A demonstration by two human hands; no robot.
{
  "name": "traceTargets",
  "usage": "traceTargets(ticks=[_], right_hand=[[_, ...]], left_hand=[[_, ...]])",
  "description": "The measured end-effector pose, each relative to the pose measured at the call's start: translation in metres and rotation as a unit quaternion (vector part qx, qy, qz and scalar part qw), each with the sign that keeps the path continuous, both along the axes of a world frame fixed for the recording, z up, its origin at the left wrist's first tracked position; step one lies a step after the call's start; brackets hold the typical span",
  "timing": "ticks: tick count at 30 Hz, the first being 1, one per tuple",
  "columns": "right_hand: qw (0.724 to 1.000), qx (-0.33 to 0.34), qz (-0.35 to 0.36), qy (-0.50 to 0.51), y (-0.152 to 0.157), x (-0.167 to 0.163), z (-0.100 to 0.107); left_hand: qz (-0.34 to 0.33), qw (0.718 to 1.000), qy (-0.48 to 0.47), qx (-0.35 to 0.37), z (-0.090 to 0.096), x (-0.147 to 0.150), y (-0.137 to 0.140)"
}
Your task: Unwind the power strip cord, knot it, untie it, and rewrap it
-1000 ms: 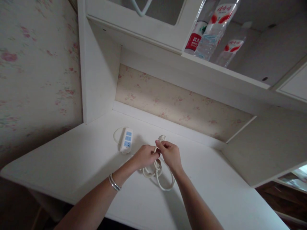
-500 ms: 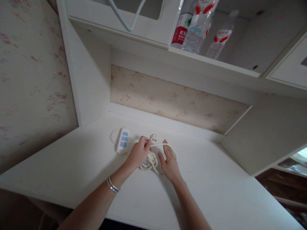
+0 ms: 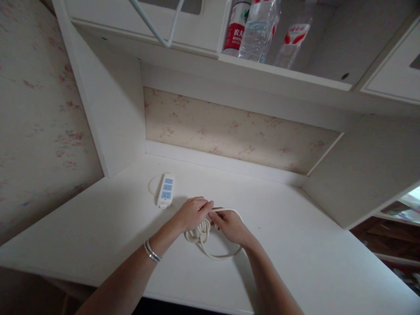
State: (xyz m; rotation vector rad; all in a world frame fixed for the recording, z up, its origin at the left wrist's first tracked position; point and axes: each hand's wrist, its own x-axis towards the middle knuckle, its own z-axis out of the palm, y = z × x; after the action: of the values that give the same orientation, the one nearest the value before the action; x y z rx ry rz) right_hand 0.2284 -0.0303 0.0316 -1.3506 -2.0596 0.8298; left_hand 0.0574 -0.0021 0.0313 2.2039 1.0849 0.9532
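Observation:
A bundled white power cord [image 3: 198, 232] lies on the white desk, with one loose loop curving out to the right and round my right wrist. My left hand [image 3: 194, 211], wearing silver bangles at the wrist, is closed on the cord above the bundle. Close against it, my right hand [image 3: 229, 224] pinches the same cord between thumb and fingers. The plug is hidden behind my hands. Left of them sits a white power strip [image 3: 166, 190] with blue socket faces, a thin stretch of cord looping beside it.
The desk [image 3: 282, 258] has a back panel with floral wallpaper [image 3: 226, 131] above it. An overhead shelf [image 3: 288, 74] holds several plastic bottles [image 3: 257, 33]. Side panels [image 3: 108, 100] close in the desk at left and right. A curved handle [image 3: 164, 39] hangs at the top.
My right hand has moved left from open to closed on the cord, meeting my left hand. The plug that stuck up is now hidden, and the loose loop has grown wider.

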Motion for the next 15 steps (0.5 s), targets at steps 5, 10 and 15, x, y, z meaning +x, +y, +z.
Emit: traceTargets(ticks=[5,10,15], right_hand=[[0.962,-0.216,-0.001,0.164,-0.004,0.023,0.014],[0.921,-0.311,-0.047,0.231,-0.023,0.05,0.03],[0.926,-0.305,-0.084,0.208,-0.042,0.08,0.031]], left_hand=[[0.012,1.0,0.0,-0.015,0.002,-0.01,0.009],[0.12,0.986,0.088,0.081,-0.003,-0.02,0.029],[0.205,0.935,0.215,0.195,-0.013,-0.029,0.048]])
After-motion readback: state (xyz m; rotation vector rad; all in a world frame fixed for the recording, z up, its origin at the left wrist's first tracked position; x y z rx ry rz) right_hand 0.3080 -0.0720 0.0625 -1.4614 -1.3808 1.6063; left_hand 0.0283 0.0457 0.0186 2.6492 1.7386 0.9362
